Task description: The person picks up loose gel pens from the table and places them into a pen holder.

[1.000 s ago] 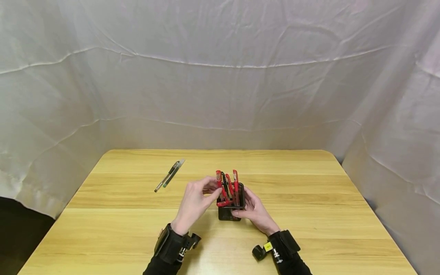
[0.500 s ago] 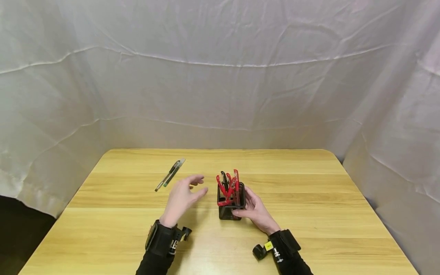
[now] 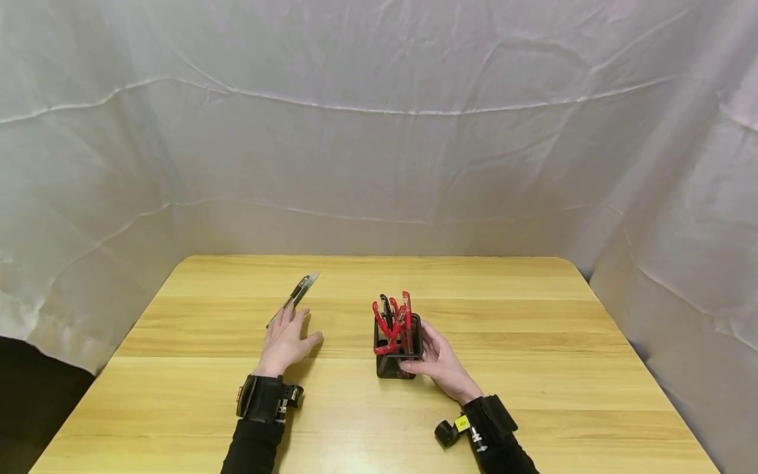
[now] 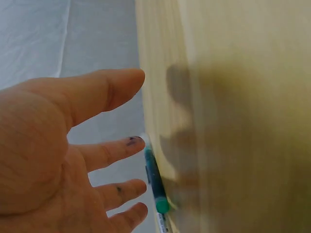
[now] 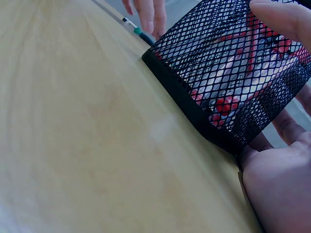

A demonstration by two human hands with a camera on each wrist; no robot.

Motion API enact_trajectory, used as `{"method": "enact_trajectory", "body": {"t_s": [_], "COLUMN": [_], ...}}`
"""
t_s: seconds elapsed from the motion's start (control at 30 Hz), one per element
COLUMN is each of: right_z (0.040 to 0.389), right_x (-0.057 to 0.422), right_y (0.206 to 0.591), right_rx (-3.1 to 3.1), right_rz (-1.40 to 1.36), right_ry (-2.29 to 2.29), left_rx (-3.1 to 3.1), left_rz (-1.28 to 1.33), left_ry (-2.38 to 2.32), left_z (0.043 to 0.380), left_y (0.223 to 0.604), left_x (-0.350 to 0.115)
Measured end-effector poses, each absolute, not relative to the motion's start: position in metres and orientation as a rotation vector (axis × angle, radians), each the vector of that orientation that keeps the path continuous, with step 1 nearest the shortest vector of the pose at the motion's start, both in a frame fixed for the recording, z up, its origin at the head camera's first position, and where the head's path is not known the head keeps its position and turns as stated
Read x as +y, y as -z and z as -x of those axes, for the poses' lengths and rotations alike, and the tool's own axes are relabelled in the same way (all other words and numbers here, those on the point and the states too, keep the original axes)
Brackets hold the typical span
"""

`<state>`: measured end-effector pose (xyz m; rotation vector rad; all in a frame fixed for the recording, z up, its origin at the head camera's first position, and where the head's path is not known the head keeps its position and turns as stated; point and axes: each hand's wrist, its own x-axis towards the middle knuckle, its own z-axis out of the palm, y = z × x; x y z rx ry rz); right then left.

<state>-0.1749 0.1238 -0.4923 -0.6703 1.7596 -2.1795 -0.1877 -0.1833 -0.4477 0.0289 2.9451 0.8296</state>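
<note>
My right hand (image 3: 441, 368) grips the black mesh pen holder (image 3: 387, 367) by its right side, thumb at the front; the holder stands upright on the table. Several red pens (image 3: 406, 316) and a black pen (image 3: 387, 309) stick up from it. My left hand (image 3: 285, 342) hovers at the left with fingers spread and nothing in them. Just beyond its fingertips lie a dark-capped pen (image 3: 299, 287) and a green-ended pen (image 4: 156, 182), side by side. In the head view the hand partly covers both. Whether the fingers touch them I cannot tell.
The wooden table (image 3: 533, 329) extends around both hands. Pale cloth (image 3: 379, 164) hangs behind it and at both sides. A dark gap (image 3: 35, 401) shows beyond the table's left edge.
My left hand has let go of a red pen, which now leans in the holder. It has moved left to the two lying pens. The right hand stays on the holder.
</note>
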Motion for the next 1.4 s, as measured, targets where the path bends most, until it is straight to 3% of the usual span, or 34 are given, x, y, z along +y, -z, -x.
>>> {"method": "enact_trajectory", "body": {"t_s": [0.67,1.0,1.4], "right_z": [0.174,0.173,0.174], "right_x": [0.125,0.122,0.122], "right_y": [0.492,0.492,0.492], "right_rx": [1.756,1.772,1.774], "right_rz": [0.701,0.736,0.733], "right_ry": [2.189,2.186,2.186], "left_rx": [2.970,2.865,2.859], "left_rz": [-0.027,0.212,0.095], "left_ry": [-0.800,-0.946,-0.892], "left_z": [0.187,0.181,0.182], "left_y": [0.447,0.438,0.440], "left_x": [-0.190,-0.198,-0.198]}}
